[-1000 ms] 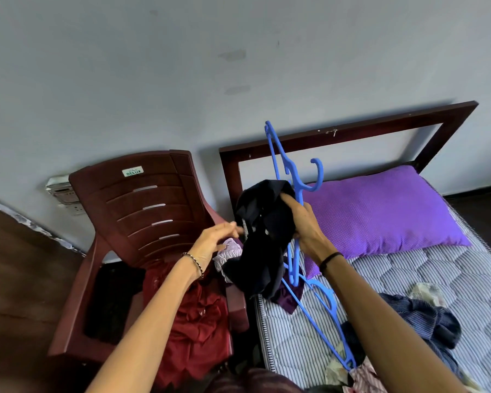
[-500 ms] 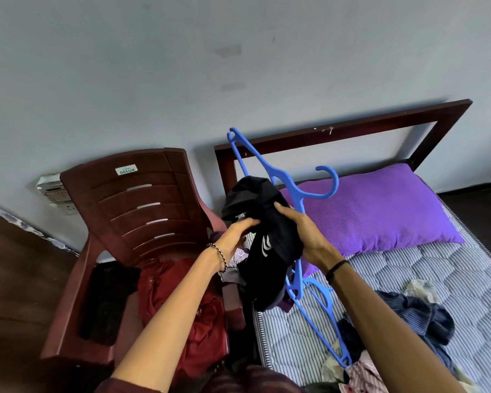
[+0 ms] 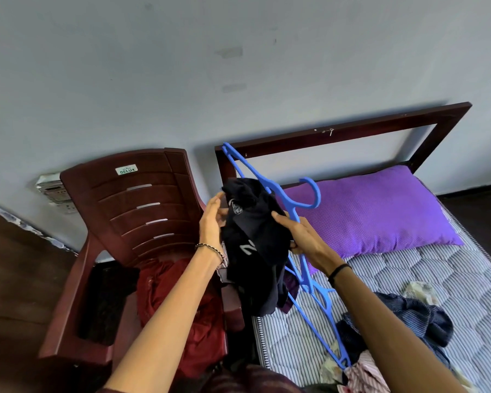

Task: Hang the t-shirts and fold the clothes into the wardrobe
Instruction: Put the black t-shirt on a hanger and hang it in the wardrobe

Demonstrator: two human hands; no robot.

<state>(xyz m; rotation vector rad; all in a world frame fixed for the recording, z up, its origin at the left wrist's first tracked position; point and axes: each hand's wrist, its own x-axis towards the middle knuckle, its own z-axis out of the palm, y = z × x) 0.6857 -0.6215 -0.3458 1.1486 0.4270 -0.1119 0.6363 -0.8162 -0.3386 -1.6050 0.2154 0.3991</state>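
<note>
Right hand (image 3: 305, 241) is seen raised above the edge of the bed, its fingers curled round the necks of the blue hangers (image 3: 294, 206), whose hooks rise just above it and whose arms hang down past the wrist. Its thumb is laid on the black t-shirt (image 3: 253, 251), which is bunched against the hangers and hangs between the two hands. The left hand (image 3: 210, 222) is held nearly flat, fingers straight and pointing up, and is pressed to the shirt's left side without gripping it. Below the left arm a maroon plastic chair (image 3: 142, 205) is set, with red clothing (image 3: 179, 296) heaped on its seat. To the right a purple pillow (image 3: 380, 211) is laid against the wooden headboard (image 3: 352, 131), and a dark striped garment (image 3: 408, 313) is crumpled on the striped mattress (image 3: 451, 273).
</note>
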